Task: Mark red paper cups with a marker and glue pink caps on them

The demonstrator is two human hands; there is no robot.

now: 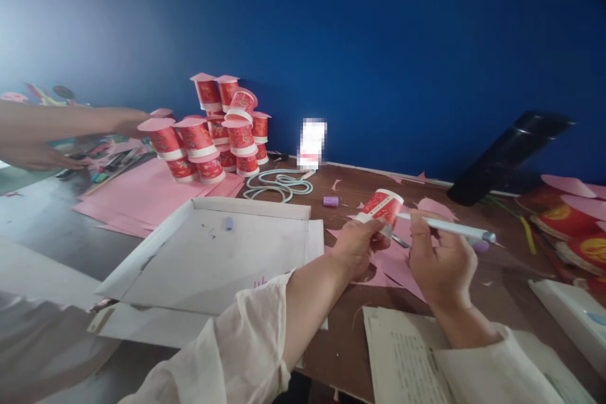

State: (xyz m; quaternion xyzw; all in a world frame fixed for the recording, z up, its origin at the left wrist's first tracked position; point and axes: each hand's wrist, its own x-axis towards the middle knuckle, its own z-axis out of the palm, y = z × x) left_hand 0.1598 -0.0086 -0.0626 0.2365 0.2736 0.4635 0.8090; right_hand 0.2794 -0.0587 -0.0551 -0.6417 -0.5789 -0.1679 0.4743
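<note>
My left hand (358, 245) is closed round a red paper cup (387, 203) with a white rim and printed pattern, held tilted above the table. In my right hand (440, 262) is a white marker pen (461, 228), gripped like a writing tool, its far end pointing right. The pen's front end is close to the cup's side; whether it touches, I cannot tell. Beneath both hands lie cut sheets of pink paper (402, 268), with a metal blade (401, 241) partly showing between them. A purple cap (330, 201) rests on the table beyond my left hand.
A white box lid (189, 265) lies left. Behind it, red cups with pink discs (196, 136) are stacked on pink sheets (127, 196). A co-worker's arm (71, 123) reaches in there. A lit phone (312, 142), cable (279, 184), leaning black bottle (509, 158) and printed booklet (402, 353) surround me.
</note>
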